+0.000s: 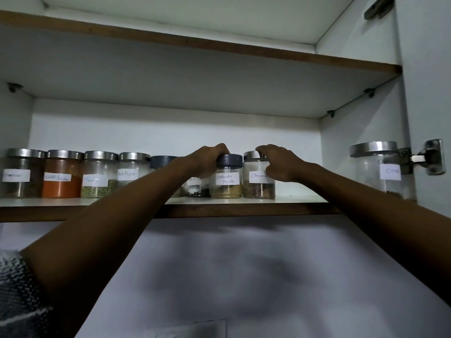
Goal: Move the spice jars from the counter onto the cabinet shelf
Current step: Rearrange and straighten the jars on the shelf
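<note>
on cabinet shelf (244, 200): left hand (207, 159) fingers grip coriander jar (228, 176) lid; right hand (280, 164) clasps cinnamon jar (258, 181), label half hidden.

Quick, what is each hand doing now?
Left hand: closed on the dark-lidded glass coriander powder jar.
Right hand: closed on the steel-lidded glass cinnamon jar.

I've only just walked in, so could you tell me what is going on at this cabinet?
A person is setting spice jars in a row on the cabinet shelf. The left hand rests on the dark lid of the coriander powder jar, and the right hand grips the cinnamon jar beside it. Both jars stand upright on the shelf. More labelled jars line up to the left, and one steel-lidded jar stands apart at the far right.
</note>
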The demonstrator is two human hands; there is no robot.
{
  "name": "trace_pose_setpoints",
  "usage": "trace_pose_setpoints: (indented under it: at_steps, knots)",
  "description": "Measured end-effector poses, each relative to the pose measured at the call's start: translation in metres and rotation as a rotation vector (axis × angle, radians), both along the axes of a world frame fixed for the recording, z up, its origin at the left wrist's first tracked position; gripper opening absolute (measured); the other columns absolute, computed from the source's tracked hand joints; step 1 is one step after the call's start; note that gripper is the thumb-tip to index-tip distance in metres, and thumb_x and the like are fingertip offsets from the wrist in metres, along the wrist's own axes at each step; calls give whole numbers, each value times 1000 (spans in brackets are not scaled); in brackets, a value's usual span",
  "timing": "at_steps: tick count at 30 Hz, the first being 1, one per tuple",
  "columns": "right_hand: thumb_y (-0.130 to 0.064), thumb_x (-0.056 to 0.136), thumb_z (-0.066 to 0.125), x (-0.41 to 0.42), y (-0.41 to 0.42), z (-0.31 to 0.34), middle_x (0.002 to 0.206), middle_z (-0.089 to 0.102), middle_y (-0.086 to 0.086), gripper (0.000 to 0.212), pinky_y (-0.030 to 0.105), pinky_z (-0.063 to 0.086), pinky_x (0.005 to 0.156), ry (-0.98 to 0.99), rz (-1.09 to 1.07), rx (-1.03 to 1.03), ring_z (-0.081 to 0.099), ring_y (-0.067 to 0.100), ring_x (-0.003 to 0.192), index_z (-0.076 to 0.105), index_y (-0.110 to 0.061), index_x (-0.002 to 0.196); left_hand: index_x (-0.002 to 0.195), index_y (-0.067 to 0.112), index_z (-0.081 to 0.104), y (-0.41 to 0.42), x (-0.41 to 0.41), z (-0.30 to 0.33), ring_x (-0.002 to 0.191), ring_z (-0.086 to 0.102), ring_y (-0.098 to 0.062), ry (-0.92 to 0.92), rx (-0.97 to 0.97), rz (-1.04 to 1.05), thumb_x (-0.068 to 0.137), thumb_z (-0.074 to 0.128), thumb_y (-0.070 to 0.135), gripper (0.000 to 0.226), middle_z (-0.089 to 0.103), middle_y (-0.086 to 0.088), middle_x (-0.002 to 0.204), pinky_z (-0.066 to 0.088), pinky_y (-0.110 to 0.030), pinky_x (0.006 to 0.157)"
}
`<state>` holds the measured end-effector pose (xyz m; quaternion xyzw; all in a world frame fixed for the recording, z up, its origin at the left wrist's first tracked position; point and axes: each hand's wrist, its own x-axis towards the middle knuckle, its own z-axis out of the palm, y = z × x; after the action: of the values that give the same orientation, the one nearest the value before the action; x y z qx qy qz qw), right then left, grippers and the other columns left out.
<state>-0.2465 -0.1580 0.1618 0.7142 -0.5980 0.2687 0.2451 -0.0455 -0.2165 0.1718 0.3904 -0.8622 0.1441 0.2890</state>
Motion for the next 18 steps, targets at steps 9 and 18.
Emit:
trace_pose_setpoints:
  at_steps: [9, 18]
  knots:
    - [1, 83, 50, -8, -44, 2, 132, 47, 17, 42, 32, 36, 87, 0, -74, 62, 45, 33, 119, 44, 1, 124, 130, 15, 31, -42, -12, -2, 111, 50, -32, -91, 22, 64, 88, 42, -6, 48, 59, -16, 115, 21, -47, 113]
    - [0, 84, 51, -5, -65, 3, 141, 38, 17, 55, 45, 37, 105, 47, -105, 133, 39, 36, 128, 34, -1, 136, 149, 19, -14, -52, -26, -1, 148, 5, -22, -383, -10, 261, 87, 54, 7, 93, -7, -9, 160, -9, -42, 118]
